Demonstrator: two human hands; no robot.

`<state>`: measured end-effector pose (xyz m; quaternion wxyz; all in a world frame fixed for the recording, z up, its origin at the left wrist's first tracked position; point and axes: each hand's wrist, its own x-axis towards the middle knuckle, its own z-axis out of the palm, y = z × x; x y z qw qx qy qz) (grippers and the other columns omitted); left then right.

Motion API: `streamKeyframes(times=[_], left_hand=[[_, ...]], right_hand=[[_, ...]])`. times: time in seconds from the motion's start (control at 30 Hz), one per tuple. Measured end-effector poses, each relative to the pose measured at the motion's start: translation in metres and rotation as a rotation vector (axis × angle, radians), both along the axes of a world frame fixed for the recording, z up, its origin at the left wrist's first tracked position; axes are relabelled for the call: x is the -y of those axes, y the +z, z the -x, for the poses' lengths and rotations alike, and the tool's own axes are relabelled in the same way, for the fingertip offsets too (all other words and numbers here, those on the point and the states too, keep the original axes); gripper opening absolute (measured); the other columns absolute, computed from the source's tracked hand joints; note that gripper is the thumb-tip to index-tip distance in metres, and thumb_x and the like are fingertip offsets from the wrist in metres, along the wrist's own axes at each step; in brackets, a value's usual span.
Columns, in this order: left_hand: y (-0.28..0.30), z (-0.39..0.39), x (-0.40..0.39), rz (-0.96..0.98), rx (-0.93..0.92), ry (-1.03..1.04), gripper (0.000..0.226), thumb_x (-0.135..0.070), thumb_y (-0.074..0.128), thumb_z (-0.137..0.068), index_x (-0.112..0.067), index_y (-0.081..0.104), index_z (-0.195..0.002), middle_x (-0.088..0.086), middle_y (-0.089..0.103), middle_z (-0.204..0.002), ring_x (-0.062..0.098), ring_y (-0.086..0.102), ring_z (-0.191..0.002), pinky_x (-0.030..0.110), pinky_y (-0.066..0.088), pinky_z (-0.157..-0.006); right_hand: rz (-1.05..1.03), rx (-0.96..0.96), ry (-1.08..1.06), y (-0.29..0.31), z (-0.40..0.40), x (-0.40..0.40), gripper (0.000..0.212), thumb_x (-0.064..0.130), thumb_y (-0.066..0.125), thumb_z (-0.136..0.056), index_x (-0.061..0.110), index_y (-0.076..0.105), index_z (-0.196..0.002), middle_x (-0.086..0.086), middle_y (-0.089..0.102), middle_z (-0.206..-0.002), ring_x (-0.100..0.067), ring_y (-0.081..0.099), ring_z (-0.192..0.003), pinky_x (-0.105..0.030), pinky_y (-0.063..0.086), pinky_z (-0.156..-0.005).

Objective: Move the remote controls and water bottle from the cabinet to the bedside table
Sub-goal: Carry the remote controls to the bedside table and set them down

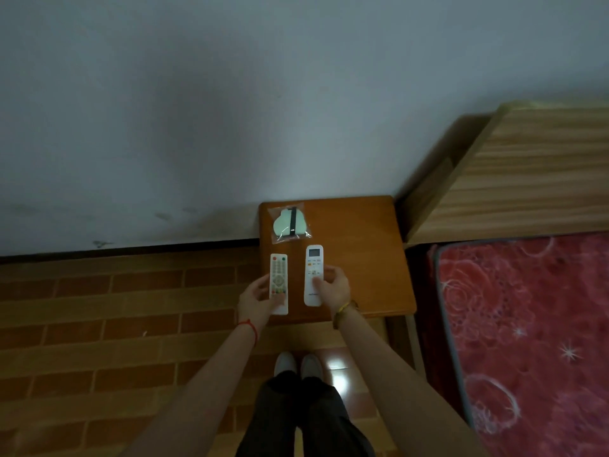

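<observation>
1. At the centre of the frame, a brown wooden bedside table [362,258] stands against a pale wall, with a bed's red patterned mattress [527,324] to its right and a wooden headboard [527,176] at upper right.
2. Two white remotes lie flat on the table's near half, side by side and apart, their long axes parallel and running from the near edge toward the wall.
3. Leftmost is the button-covered remote [278,283], its end with red and green buttons pointing to the wall and its near end at the table's front edge.
4. Beside it, the remote with a small screen [313,275] has its screen end pointing to the wall.
5. With its thumb on the lower end, the left hand [257,298] grasps the button-covered remote.
6. On the other remote's lower right side, the right hand [334,286] has thumb and fingers closed around it.
7. Near the wall, a clear bag holding a pale green item [289,223] lies on the table's upper left corner.
</observation>
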<state>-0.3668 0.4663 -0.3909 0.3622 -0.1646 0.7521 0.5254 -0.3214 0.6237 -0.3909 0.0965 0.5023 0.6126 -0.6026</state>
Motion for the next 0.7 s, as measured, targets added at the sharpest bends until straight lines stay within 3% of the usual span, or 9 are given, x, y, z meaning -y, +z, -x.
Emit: streamKeyframes(times=[0.17,0.33,0.47,0.53,0.6,0.7], left_hand=[[-0.083,0.019,-0.009,0.048,0.006,0.115,0.062,-0.007,0.077,-0.074,-0.019,0.054,-0.130,0.006,0.064,-0.124,0.024,0.063,-0.109,0.047,0.055,-0.090],[-0.146,0.027,-0.015,0.055,-0.015,0.133,0.053,-0.005,0.077,-0.074,-0.015,0.059,-0.123,0.006,0.067,-0.120,0.018,0.064,-0.101,0.031,0.055,-0.080],[-0.171,0.028,-0.012,0.079,-0.044,0.148,0.052,-0.003,0.077,-0.075,-0.012,0.061,-0.123,0.003,0.066,-0.113,0.010,0.061,-0.090,0.016,0.048,-0.067],[-0.178,0.028,-0.011,0.085,-0.069,0.141,0.050,-0.004,0.077,-0.075,-0.013,0.062,-0.122,0.001,0.066,-0.110,0.007,0.061,-0.088,0.015,0.047,-0.066],[-0.182,0.028,-0.009,0.100,-0.098,0.113,0.047,-0.006,0.077,-0.076,-0.014,0.062,-0.120,0.000,0.067,-0.109,0.005,0.061,-0.086,0.016,0.047,-0.066],[-0.187,0.027,-0.007,0.160,-0.155,0.068,0.044,-0.009,0.077,-0.076,-0.015,0.064,-0.118,0.003,0.068,-0.107,0.008,0.063,-0.085,0.016,0.048,-0.064]], right_hand=[[-0.013,0.052,0.073,-0.078,0.027,-0.004,0.040,0.009,0.062,-0.092,0.003,0.048,-0.130,-0.017,0.058,-0.131,-0.032,0.061,-0.118,-0.033,0.053,-0.087],[-0.049,0.079,0.125,-0.140,0.041,0.002,0.040,0.008,0.062,-0.092,0.001,0.048,-0.128,-0.017,0.059,-0.128,-0.029,0.062,-0.115,-0.028,0.053,-0.083],[-0.097,0.067,0.153,-0.169,0.040,0.007,0.036,0.008,0.062,-0.092,0.002,0.049,-0.126,-0.015,0.061,-0.122,-0.016,0.059,-0.094,-0.009,0.046,-0.051],[-0.129,0.053,0.144,-0.178,0.038,0.009,0.034,0.007,0.062,-0.092,0.002,0.050,-0.123,-0.015,0.061,-0.120,-0.015,0.058,-0.091,-0.006,0.043,-0.046],[-0.177,0.039,0.135,-0.187,0.036,0.014,0.032,0.007,0.064,-0.090,0.004,0.051,-0.119,-0.015,0.060,-0.120,-0.019,0.062,-0.096,-0.007,0.047,-0.054],[-0.249,0.017,0.151,-0.194,0.034,0.021,0.030,0.007,0.066,-0.088,0.006,0.053,-0.115,-0.014,0.056,-0.121,-0.026,0.062,-0.107,-0.026,0.055,-0.079]])
